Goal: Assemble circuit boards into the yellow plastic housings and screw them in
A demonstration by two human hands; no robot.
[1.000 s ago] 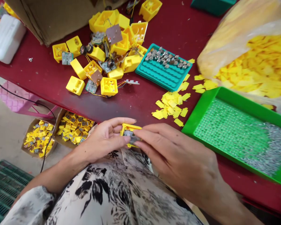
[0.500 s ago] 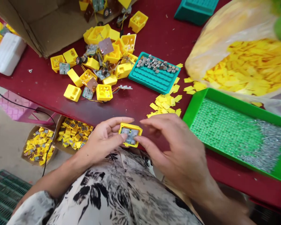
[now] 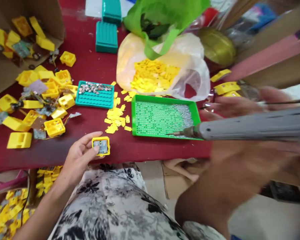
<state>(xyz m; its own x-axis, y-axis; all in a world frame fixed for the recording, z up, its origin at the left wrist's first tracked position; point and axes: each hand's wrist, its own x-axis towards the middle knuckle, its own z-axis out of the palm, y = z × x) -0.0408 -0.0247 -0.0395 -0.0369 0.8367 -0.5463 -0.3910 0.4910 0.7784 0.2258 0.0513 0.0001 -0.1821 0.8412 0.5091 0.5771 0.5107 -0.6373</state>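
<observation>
In my left hand (image 3: pixel 82 151) is a small yellow plastic case (image 3: pixel 108 146), open side up. My thumb presses on the grey circuit board (image 3: pixel 103 145) inside it. At the right, my right hand (image 3: pixel 250 160) is smeared by motion and grips a grey electric screwdriver (image 3: pixel 245 125), which hides most of the fingers. The tool lies nearly level, its thin bit pointing left over the green perforated tray (image 3: pixel 133 116). Silver screws (image 3: pixel 183 115) are heaped at that tray's right end.
A teal tray (image 3: pixel 95 101) holds small metal discs. Loose yellow plates (image 3: pixel 115 116) lie beside it; more fill a plastic bag (image 3: pixel 123 56). Yellow cases with wires (image 3: pixel 55 126) crowd the left. Beyond the screwdriver is another person's blurred hand (image 3: pixel 230 106), near yellow parts (image 3: pixel 226 88).
My right hand has left the yellow case, swung far right and taken hold of the electric screwdriver. My left hand still holds the case. The view has turned right.
</observation>
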